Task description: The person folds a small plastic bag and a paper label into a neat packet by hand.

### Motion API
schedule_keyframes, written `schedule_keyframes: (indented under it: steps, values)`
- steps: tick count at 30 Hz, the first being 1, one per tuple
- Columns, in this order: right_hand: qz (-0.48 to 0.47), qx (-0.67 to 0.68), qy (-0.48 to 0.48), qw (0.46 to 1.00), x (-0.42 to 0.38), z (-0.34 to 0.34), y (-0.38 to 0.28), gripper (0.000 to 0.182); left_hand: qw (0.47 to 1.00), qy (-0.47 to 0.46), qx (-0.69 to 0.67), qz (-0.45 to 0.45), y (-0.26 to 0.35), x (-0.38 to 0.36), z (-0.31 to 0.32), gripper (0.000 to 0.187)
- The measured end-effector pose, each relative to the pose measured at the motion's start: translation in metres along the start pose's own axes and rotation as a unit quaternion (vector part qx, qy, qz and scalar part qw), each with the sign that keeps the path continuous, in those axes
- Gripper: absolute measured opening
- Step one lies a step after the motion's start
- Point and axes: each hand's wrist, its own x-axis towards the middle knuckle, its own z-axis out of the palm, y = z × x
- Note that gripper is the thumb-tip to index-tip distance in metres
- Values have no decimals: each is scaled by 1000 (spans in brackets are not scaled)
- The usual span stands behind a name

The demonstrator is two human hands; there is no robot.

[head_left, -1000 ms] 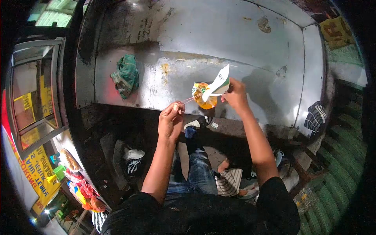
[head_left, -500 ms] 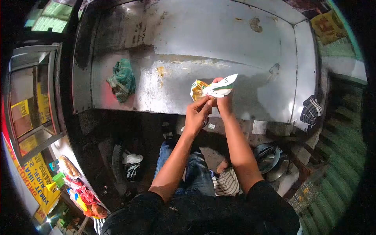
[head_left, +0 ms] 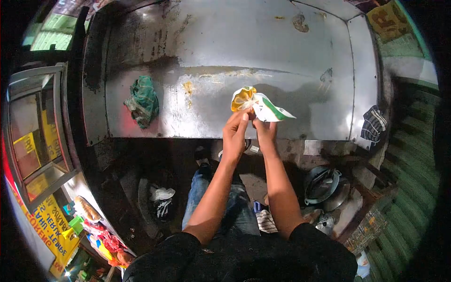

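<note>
A white plastic packet with a green stripe (head_left: pixel 272 112) and a bunched, orange-yellow end (head_left: pixel 243 99) is held up over the front part of the metal counter (head_left: pixel 216 120). My left hand (head_left: pixel 236 129) pinches at its gathered middle from the left, thumb up. Close beside it, my right hand (head_left: pixel 265 131) grips the same packet from below, its fingers partly hidden by the white flap. The flap points to the right. A crumpled green cloth (head_left: pixel 142 101) lies on the counter to the left.
A striped dark cloth (head_left: pixel 374 123) hangs at the counter's right corner. Below right are a basin (head_left: pixel 322 185) and a round lid. A glass-paned frame (head_left: pixel 37 127) and a yellow lettered banner (head_left: pixel 54 230) stand left. A white bag lies on the floor at lower left.
The packet has turned in my hands: its white flap now points right and down instead of up. My right hand sits lower, and the view has shifted slightly.
</note>
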Motion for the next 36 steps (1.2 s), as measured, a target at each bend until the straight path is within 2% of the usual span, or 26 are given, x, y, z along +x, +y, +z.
schedule_keyframes:
  steps: [2,5,6,9,10,13,14,15,16,17,19,20,23,24,26,29,30,33,34,36]
  values:
    - [-2,38,15,999,-5,3,2,34,1000,-3,13,4,-1,3,0,24]
    - [5,-39,-46,998,-9,9,-27,32,996,-12,86,22,-3,4,-2,25]
    - [46,-42,-63,996,-6,6,-28,35,995,-8,93,23,-1,5,-1,24]
    - [51,-72,-84,993,-7,-2,-26,39,994,1,104,29,1,9,1,23]
    - [1,-54,-70,996,-9,4,-25,43,994,6,107,32,1,12,1,22]
    - [-79,-133,22,988,-25,12,-10,40,991,35,127,8,0,16,6,19]
    - [-67,-46,71,994,-32,19,-8,36,988,29,145,36,0,20,6,17]
    - [75,-33,96,992,-36,15,-5,35,984,20,164,62,-1,22,5,15]
    - [30,-54,115,991,-35,14,1,34,980,11,180,87,-2,22,6,14]
    - [-17,-76,135,988,-31,14,6,33,987,1,151,56,-3,21,6,12]
    - [-2,69,162,984,-22,29,-14,32,995,-15,94,-5,-1,22,5,10]
    - [5,139,145,980,-17,35,-21,27,995,-34,88,13,0,24,3,9]
    - [-43,145,177,973,-1,43,-22,25,988,-86,113,63,6,28,0,10]
    - [0,77,161,984,1,36,-31,22,981,-97,147,81,10,28,1,12]
    - [10,56,153,987,5,35,-39,20,965,-105,204,125,18,30,5,14]
    - [-7,-41,132,990,16,21,-40,20,975,-93,180,95,13,28,9,13]
    - [-15,-75,130,989,18,19,-42,20,983,-103,150,36,11,26,7,14]
    - [52,-16,85,995,15,20,-54,17,997,-59,-44,-29,6,14,8,15]
    - [74,2,77,994,14,21,-57,14,998,-54,-14,-11,4,14,6,15]
    - [34,21,52,998,13,17,-52,12,997,-62,43,15,3,15,6,14]
